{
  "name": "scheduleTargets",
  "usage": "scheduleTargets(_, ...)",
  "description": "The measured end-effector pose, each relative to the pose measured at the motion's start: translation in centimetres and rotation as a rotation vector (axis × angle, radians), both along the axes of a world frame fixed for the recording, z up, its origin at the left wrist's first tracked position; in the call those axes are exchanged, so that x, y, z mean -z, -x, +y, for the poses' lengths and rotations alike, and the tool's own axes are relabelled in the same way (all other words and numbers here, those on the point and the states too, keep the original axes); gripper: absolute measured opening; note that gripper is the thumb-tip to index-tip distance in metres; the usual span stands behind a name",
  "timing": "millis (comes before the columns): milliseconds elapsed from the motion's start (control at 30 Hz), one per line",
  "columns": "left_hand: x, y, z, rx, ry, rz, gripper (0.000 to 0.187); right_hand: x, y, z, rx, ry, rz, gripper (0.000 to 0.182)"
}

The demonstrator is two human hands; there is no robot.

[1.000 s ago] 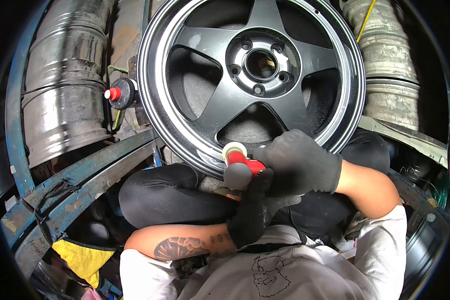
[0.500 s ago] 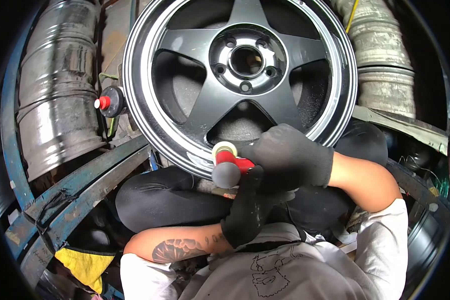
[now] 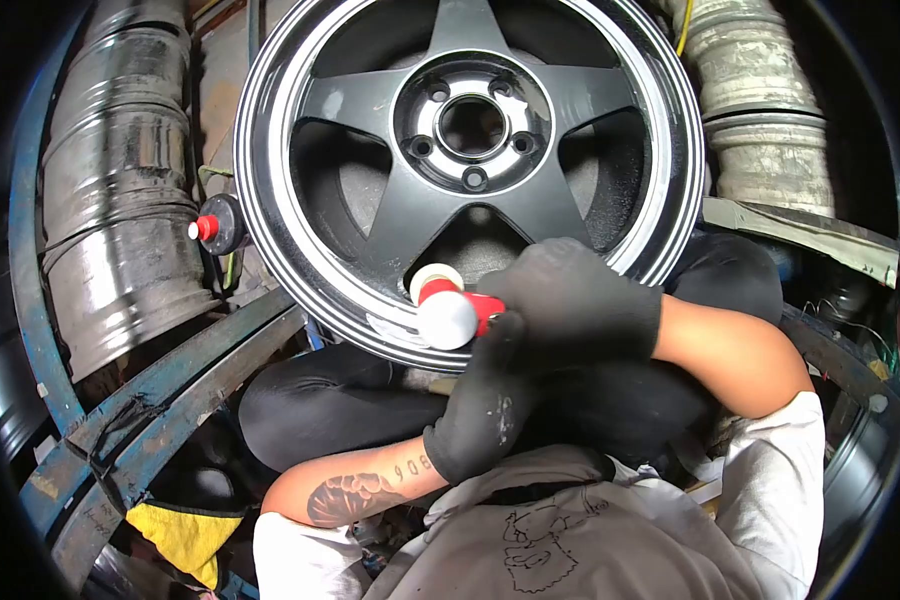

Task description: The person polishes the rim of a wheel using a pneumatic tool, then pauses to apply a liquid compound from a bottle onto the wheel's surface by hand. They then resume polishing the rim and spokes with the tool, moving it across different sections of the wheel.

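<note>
Around, a crowded working place, dark at the edges, with stacked metal cylinders at the left (image 3: 120, 225) and paler cylinders at the right (image 3: 765, 100), a worn blue metal frame (image 3: 40, 300), and a yellow cloth (image 3: 185, 535) low at the left. In front of the folded legs (image 3: 320, 410), close to them, a large wheel (image 3: 420, 205), face up toward the camera, top edge out of view; support under it not clear to see. Dark grey in its five spokes, bright and shiny in its outer lip, with five bolt holes around the round centre opening. At its lower edge, a red tool (image 3: 445, 315) with a pale round pad. In dark gloves, both closed on this tool: right hand (image 3: 580, 300) above, left hand (image 3: 480, 415) below, fingers partly hidden.
</note>
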State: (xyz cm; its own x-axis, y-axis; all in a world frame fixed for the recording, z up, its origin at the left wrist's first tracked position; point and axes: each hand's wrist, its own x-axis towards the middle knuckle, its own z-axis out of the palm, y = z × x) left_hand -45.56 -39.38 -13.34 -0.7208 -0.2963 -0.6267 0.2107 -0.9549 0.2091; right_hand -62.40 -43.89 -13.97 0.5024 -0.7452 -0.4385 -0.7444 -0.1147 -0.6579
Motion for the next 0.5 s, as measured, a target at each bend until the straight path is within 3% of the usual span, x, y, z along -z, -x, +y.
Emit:
scheduleTargets(67,-0.6,0.0,-0.3,0.056,-0.106,0.026,0.081,0.2,0.7,0.4,-0.002,0.074,-0.037,0.042)
scheduleTargets(167,0.0,-0.2,0.3,0.121,-0.142,0.076,0.08,-1.8,1.3,0.2,-0.044,-0.002,-0.052,0.027)
scheduleTargets(200,0.3,-0.4,0.7,0.139,-0.132,0.094,0.08,-1.5,1.6,0.5,-0.035,0.03,-0.104,0.03)
scheduleTargets(300,0.7,-0.8,1.4,0.086,-0.208,0.099,0.067,-0.8,1.2,1.0,-0.072,0.027,-0.111,0.049)
scheduleTargets(400,0.7,-0.6,2.4,-0.039,-0.214,0.072,0.065,-1.0,0.7,0.7,-0.154,-0.004,-0.022,0.045)
scheduleTargets(500,0.6,-0.6,2.6,-0.126,-0.268,0.043,0.065,-0.4,0.4,1.0,-0.109,0.123,-0.106,0.042)
